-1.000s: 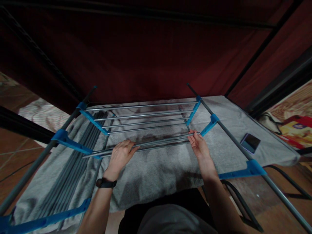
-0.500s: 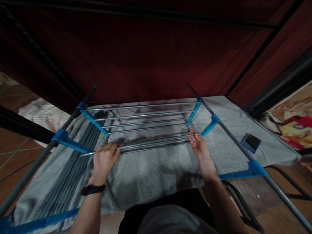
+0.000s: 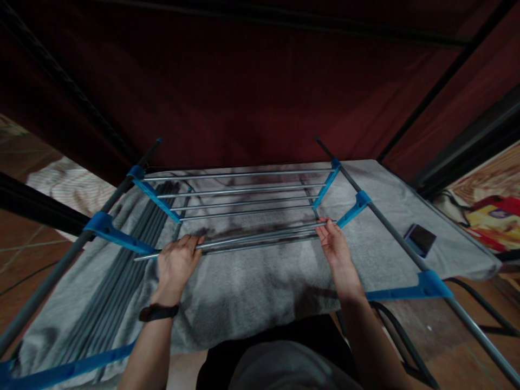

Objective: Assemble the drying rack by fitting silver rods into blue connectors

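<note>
My left hand (image 3: 176, 262) has slid outward along the loose metal rods (image 3: 255, 240) over the last second; it was near the middle of their span and now sits close to their left end, fingers (image 3: 190, 242) curled over the top of the bundle and closed on it. My right hand (image 3: 333, 244) has hardly moved: it holds the right end of the same rods, fingers (image 3: 325, 230) wrapped around them just beside the blue bracket (image 3: 352, 208) on the right rail (image 3: 406, 246). With one hand at each end, I judge the rods are better steadied across the frame than they were with the left hand placed centrally.

The rods lie crosswise between the two side rails, nearer me than the four rods already seated (image 3: 239, 192) in the far blue brackets. Their left tip pokes past my left hand toward the left blue bracket (image 3: 117, 235) (whether it touches the bracket I cannot tell in this dim light).

Below is a grey cloth (image 3: 252, 292) spread over the table, with a bundle of dark grey poles (image 3: 117, 271) lying along its left side and a phone (image 3: 420, 238) on its right part, well apart from my hands. A black watch (image 3: 158, 312) is on my left wrist.
</note>
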`<state>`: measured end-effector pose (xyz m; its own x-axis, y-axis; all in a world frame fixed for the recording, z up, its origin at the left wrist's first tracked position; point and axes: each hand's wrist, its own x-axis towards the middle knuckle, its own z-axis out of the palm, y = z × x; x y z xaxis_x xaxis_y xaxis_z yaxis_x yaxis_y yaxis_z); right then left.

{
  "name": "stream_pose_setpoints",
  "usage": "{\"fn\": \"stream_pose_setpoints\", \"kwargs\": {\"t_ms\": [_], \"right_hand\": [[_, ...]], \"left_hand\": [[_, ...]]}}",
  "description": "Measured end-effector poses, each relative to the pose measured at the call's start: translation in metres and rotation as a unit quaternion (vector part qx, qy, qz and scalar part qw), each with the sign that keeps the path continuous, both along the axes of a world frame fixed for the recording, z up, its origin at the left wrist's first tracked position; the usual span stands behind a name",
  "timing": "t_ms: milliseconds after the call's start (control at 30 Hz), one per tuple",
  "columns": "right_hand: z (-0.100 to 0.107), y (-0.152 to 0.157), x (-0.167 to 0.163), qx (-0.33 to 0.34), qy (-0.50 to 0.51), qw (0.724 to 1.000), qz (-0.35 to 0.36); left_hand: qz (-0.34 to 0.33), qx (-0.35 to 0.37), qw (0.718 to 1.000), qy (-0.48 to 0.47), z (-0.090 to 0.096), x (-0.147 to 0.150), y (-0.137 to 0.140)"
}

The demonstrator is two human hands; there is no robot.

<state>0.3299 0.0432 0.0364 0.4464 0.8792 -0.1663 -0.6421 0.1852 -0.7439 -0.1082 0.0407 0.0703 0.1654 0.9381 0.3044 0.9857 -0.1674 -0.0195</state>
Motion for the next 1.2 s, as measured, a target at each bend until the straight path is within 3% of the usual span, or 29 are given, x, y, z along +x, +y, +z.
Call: {"fn": "stream_pose_setpoints", "kwargs": {"t_ms": [333, 600, 767, 1200], "right_hand": [[0.002, 0.0, -0.002, 0.008, 0.003, 1.0, -0.003], [0.002, 0.0, -0.002, 0.009, 0.011, 1.0, 0.009], [0.003, 0.0, -0.001, -0.001, 0.004, 1.0, 0.004], [0.002, 0.0, 0.002, 0.008, 0.008, 1.0, 0.021]], "left_hand": [[0.019, 0.025, 1.0, 0.002, -0.003, 0.004, -0.003], [0.035, 0.028, 0.997, -0.061, -0.01, 0.005, -0.004], [0.02, 0.069, 0.996, -0.045, -0.016, 0.004, -0.005], [0.035, 0.067, 0.997, 0.016, -0.018, 0.006, -0.006]]}}
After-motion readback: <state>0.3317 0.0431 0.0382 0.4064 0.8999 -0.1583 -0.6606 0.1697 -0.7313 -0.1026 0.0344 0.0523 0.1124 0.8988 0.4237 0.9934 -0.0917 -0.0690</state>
